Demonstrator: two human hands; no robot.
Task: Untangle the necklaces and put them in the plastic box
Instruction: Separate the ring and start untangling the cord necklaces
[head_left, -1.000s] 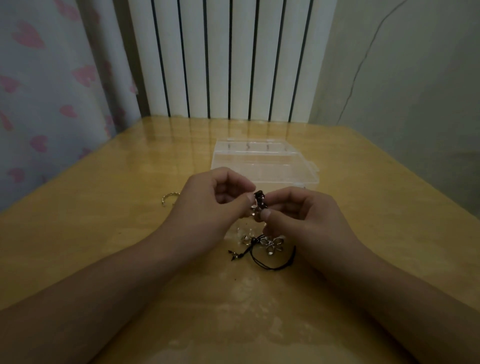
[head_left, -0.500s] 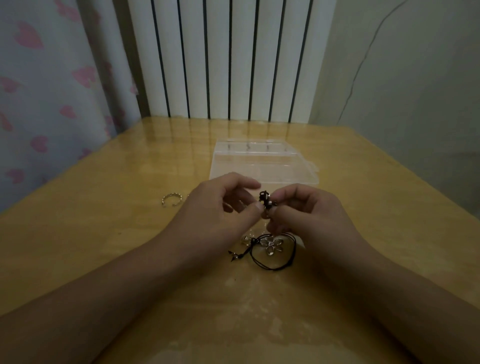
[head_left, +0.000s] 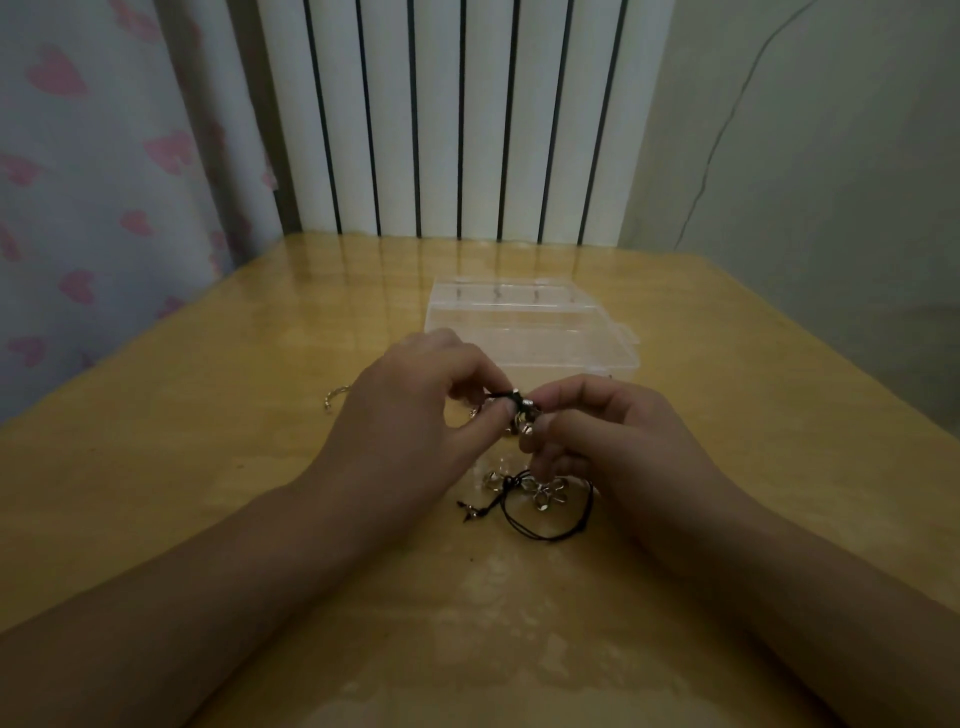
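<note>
One worktop (head_left: 208, 493), yellow wood, glossy. One radiator (head_left: 441, 114), white, ribbed, behind its far edge. One curtain (head_left: 78, 182), heart print, to the left. One box (head_left: 530, 332), clear plastic, lid open, lying beyond the hands. Two hands: left hand (head_left: 410, 415) and right hand (head_left: 613, 441), each with a narrow grip, thumb and fingertips pinching the same raised knot of the necklaces (head_left: 540, 499). Necklaces: black cord and silvery pieces, tangled, number cannot be told; lower loop and flower pendant lie on the worktop under the right hand. One ring (head_left: 335, 397), open, left of the left hand.
</note>
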